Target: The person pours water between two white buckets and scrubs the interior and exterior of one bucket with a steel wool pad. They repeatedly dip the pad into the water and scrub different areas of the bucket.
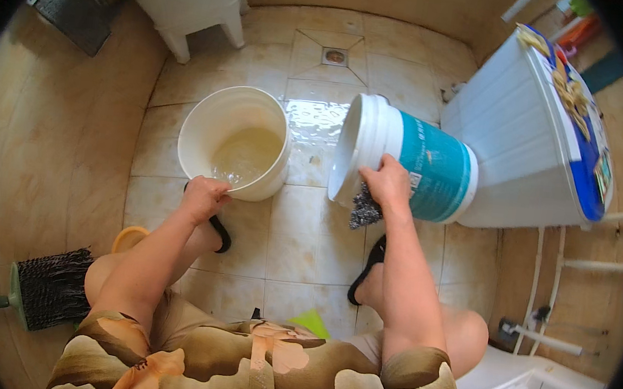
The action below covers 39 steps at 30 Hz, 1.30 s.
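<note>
My left hand (204, 199) grips the near rim of a cream plastic bucket (276, 182), which stands upright on the tiles with cloudy, yellowish water (247, 156) low inside. To the right, a white plastic pail with a teal label (436, 168) is tipped over, its mouth facing left and its base towards the washing machine. My right hand (389, 183) rests on this pail's side near the mouth. Beneath that palm hangs a dark grey, glittery scrubbing cloth (367, 209), bunched against the pail; the fingers partly hide it. The label bears writing.
Wet tiles (314, 118) shine between the buckets, near a floor drain (335, 57). A white washing machine (513, 141) with items on its lid stands right. A white plastic stool (189, 5) is at back left, a black-bristled broom (51, 288) at lower left, white pipes (558, 277) at right.
</note>
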Each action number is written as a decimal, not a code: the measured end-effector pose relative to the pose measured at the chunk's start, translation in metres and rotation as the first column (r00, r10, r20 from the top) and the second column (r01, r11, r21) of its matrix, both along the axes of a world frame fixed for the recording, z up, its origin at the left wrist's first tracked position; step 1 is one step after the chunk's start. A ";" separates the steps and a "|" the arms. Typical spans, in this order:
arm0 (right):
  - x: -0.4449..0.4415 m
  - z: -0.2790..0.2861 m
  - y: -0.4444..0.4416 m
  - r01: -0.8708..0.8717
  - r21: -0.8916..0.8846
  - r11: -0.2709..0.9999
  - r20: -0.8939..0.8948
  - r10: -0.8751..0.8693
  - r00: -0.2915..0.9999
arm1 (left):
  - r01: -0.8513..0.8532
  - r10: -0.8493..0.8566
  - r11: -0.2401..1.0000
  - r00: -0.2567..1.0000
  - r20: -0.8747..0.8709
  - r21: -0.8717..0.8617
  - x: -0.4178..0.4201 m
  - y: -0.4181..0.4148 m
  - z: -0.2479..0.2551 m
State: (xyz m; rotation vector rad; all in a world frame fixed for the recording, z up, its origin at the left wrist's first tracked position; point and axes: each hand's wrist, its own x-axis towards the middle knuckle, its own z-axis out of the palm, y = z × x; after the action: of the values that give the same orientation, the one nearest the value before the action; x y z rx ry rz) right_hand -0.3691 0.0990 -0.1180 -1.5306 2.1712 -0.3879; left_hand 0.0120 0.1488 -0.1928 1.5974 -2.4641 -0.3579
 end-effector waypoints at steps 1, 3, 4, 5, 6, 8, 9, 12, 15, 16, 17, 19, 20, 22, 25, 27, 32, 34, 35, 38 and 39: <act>-0.004 0.000 0.009 0.000 -0.005 1.000 0.014 0.000 1.000 | -0.018 0.018 1.000 1.000 -0.002 0.009 0.000 0.006 0.002; -0.012 -0.001 0.026 -0.010 -0.020 1.000 0.044 0.011 0.999 | -0.044 0.043 0.999 0.997 -0.061 -0.026 -0.013 0.016 0.004; -0.018 0.003 0.032 -0.008 -0.061 0.998 0.076 0.013 0.997 | -0.048 0.047 0.998 0.998 -0.040 -0.029 -0.018 0.018 0.006; -0.024 0.008 0.034 -0.006 -0.071 0.997 0.114 0.014 0.993 | -0.053 0.052 0.998 0.998 -0.019 -0.033 -0.019 0.020 0.007; -0.032 0.014 0.032 -0.010 -0.076 0.997 0.149 0.021 0.989 | -0.056 0.055 0.998 0.998 -0.008 -0.015 -0.017 0.022 0.004; -0.058 0.029 0.027 0.022 -0.095 0.995 0.285 0.006 0.958 | -0.051 0.051 0.998 0.999 0.001 -0.024 -0.027 0.023 0.005; -0.078 0.033 0.025 0.043 -0.148 0.988 0.387 0.018 0.922 | -0.045 0.044 0.999 0.999 -0.004 -0.029 -0.034 0.022 0.004; -0.107 0.082 0.032 0.035 -0.128 0.991 0.610 0.051 0.791 | -0.080 0.077 0.995 0.996 -0.052 -0.065 -0.038 0.026 0.001; -0.135 0.134 0.045 -0.068 -0.176 0.982 0.617 0.164 0.770 | -0.092 0.091 0.995 0.995 0.041 0.047 -0.048 0.023 0.010; -0.130 0.155 0.049 -0.149 -0.219 0.964 0.558 0.249 0.792 | -0.099 0.099 0.994 0.995 0.005 0.053 -0.045 0.022 0.009; -0.134 0.161 0.044 -0.180 -0.220 0.959 0.644 0.282 0.711 | -0.100 0.102 0.992 0.995 -0.021 0.073 -0.040 0.024 0.006; -0.121 0.187 0.038 -0.077 -0.412 0.908 0.646 0.351 0.678 | -0.064 0.070 0.994 0.996 -0.062 0.089 -0.050 0.029 0.008; -0.112 0.203 0.030 -0.057 -0.280 0.958 0.771 0.260 0.582 | -0.065 0.069 0.995 0.996 -0.054 0.075 -0.050 0.030 0.009; -0.115 0.232 0.030 -0.012 -0.293 0.956 0.777 0.246 0.580 | 0.009 0.001 0.995 0.995 -0.097 0.100 -0.077 0.036 0.022; -0.101 0.252 0.019 -0.001 -0.386 0.923 0.776 0.325 0.541 | 0.066 -0.067 0.998 0.997 -0.043 -0.005 -0.094 0.056 0.023; -0.092 0.258 0.017 0.017 -0.438 0.899 0.768 0.364 0.527 | 0.072 -0.070 0.996 0.997 -0.041 0.053 -0.111 0.066 0.032; -0.077 0.282 0.019 0.082 -0.563 0.823 0.718 0.437 0.541 | 0.261 -0.261 0.952 0.965 -0.023 0.160 -0.183 0.080 0.039; -0.076 0.292 0.018 0.106 -0.608 0.787 0.687 0.454 0.568 | 0.330 -0.337 0.914 0.941 -0.009 0.235 -0.223 0.089 0.039; -0.066 0.287 0.005 0.110 -0.629 0.769 0.701 0.501 0.508 | 0.300 -0.319 0.918 0.947 0.035 0.261 -0.216 0.096 0.033; -0.040 0.297 -0.006 0.124 -0.665 0.737 0.696 0.551 0.460 | 0.453 -0.441 0.886 0.889 -0.125 0.095 -0.236 0.093 0.034; -0.033 0.293 -0.004 0.145 -0.659 0.738 0.714 0.553 0.429 | 0.480 -0.471 0.871 0.876 -0.102 0.107 -0.246 0.090 0.031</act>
State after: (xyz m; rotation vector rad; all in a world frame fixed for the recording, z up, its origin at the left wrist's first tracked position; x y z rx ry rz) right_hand -0.4017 0.0948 0.1755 -1.3511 0.9368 -1.5893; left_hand -0.2344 0.2386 -0.1623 0.9634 -2.8032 -0.6437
